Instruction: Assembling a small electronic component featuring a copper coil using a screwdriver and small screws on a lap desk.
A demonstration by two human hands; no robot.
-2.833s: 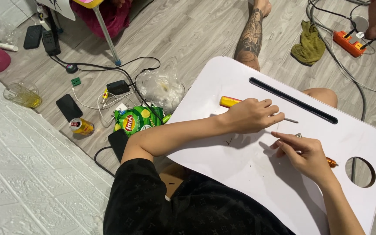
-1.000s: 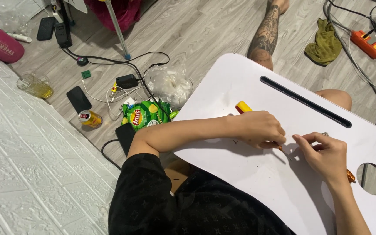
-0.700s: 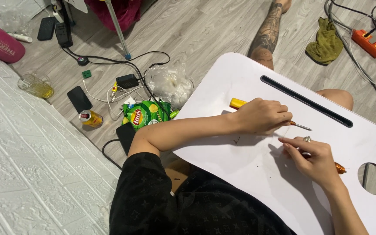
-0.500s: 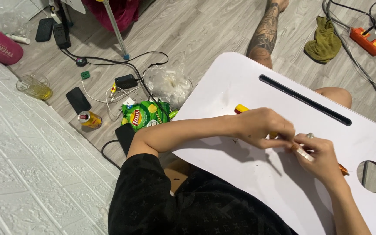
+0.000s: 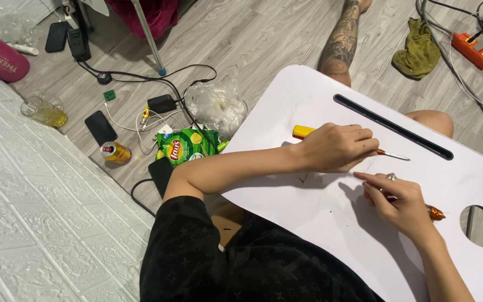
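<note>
A yellow-handled screwdriver [image 5: 308,132] lies across the white lap surface [image 5: 320,223], just below the long dark slot [image 5: 392,126] near the surface's far edge; its yellow end sticks out on one side of the left hand [image 5: 336,148] and its thin metal tip [image 5: 395,156] on the other. The left hand is clenched around the middle of that screwdriver, knuckles up, resting on the surface. Just below the tip, the right hand [image 5: 401,201] lies half-curled with the forefinger stretched toward the left hand; it covers most of a small orange tool [image 5: 435,213], whose end shows beside the round hole [image 5: 480,226] in the surface, and whether it truly grips that tool cannot be told. The two hands are near each other but apart. Toward the person from the slot the surface is bare white; beyond its left edge a green crisp bag [image 5: 185,146] and cables [image 5: 157,78] lie on the floor.
</note>
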